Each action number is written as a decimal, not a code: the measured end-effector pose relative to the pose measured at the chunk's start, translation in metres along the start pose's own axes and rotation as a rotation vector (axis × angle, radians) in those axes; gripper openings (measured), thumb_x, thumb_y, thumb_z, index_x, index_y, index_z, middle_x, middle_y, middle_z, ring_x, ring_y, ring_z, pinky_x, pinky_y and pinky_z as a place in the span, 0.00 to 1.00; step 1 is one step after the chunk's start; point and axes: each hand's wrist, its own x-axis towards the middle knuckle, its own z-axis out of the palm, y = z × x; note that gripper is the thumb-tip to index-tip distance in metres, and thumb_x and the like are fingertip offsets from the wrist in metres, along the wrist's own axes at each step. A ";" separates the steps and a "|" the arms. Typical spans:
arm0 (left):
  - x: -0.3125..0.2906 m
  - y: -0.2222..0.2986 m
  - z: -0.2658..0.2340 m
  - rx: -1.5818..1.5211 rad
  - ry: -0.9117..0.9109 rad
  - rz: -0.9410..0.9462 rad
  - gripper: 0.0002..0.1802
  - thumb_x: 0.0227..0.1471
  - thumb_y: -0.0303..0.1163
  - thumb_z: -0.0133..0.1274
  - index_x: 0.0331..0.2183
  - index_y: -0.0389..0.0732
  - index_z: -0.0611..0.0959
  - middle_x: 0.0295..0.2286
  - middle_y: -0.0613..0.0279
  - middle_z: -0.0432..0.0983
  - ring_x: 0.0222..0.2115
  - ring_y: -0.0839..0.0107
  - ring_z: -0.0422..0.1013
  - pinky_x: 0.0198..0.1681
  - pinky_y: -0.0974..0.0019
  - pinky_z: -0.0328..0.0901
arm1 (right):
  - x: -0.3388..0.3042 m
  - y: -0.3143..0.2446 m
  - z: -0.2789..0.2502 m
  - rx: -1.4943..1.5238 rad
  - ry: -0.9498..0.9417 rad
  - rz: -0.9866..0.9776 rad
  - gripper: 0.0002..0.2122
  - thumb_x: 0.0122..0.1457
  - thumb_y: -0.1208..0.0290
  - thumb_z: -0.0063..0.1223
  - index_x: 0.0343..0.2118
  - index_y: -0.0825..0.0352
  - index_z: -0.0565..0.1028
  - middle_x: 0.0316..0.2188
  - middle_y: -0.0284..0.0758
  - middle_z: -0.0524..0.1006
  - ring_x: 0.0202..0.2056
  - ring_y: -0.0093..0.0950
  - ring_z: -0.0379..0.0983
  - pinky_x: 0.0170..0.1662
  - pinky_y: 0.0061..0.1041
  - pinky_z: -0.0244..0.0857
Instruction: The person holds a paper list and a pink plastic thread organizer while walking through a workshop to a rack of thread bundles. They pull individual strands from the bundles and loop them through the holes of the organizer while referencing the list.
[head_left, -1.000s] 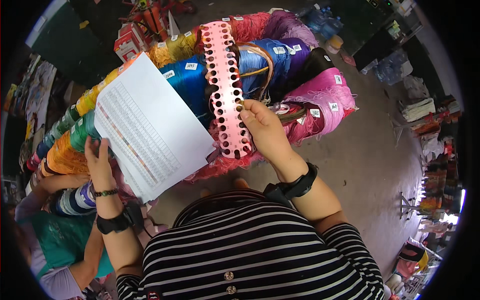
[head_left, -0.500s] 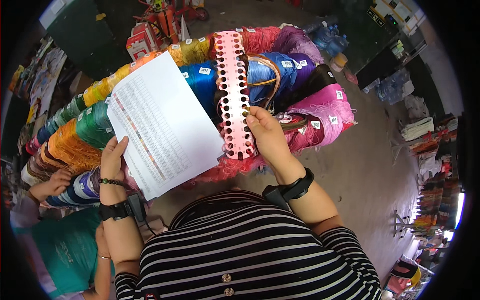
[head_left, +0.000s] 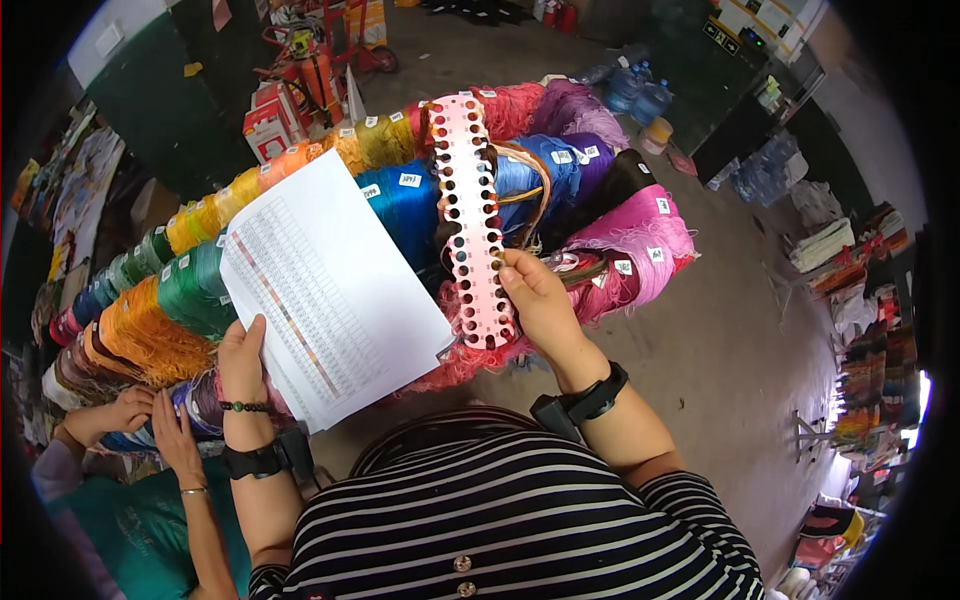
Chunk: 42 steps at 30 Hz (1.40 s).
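My left hand grips the lower left edge of several white paper sheets printed with a table that has a column of coloured cells. In my right hand, thumb and fingers pinch the right edge of a long pink thread card, at a hole with brownish thread. Round holes line both long edges of the card, and dark and brown threads hang from some of them. The card lies beside the sheets, above rows of coloured thread skeins. Whether my fingertips also hold a loose thread is hard to make out.
Labelled skeins, including orange, blue and pink ones, fill the rack before me. At lower left, a co-worker's hands touch skeins. Water bottles, a red hand truck and boxes stand beyond.
The sheets, card and skeins sit lower in the picture as the view shifted. Both my hands keep their hold. A co-worker's second hand has come up to the skeins at left.
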 end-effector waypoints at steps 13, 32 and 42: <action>-0.002 0.021 0.001 0.058 -0.047 0.043 0.16 0.58 0.26 0.53 0.46 0.28 0.74 0.41 0.55 0.77 0.38 0.71 0.72 0.44 0.70 0.66 | -0.033 -0.033 0.000 0.131 0.164 -0.036 0.13 0.67 0.72 0.41 0.51 0.71 0.70 0.43 0.30 0.76 0.43 0.18 0.71 0.49 0.21 0.64; -0.150 0.109 0.230 -0.256 -0.576 0.301 0.20 0.62 0.30 0.46 0.52 0.27 0.68 0.46 0.47 0.73 0.43 0.65 0.73 0.47 0.63 0.69 | -0.377 -0.213 -0.144 -0.177 0.829 -0.368 0.13 0.66 0.74 0.42 0.50 0.72 0.72 0.39 0.27 0.75 0.39 0.14 0.69 0.45 0.17 0.64; -0.165 0.055 0.429 -0.235 -1.156 0.200 0.19 0.62 0.28 0.46 0.51 0.30 0.70 0.45 0.51 0.74 0.42 0.67 0.74 0.46 0.66 0.69 | -0.505 -0.182 -0.132 -0.182 1.369 -0.518 0.12 0.67 0.74 0.41 0.49 0.72 0.71 0.40 0.29 0.75 0.40 0.15 0.69 0.45 0.18 0.65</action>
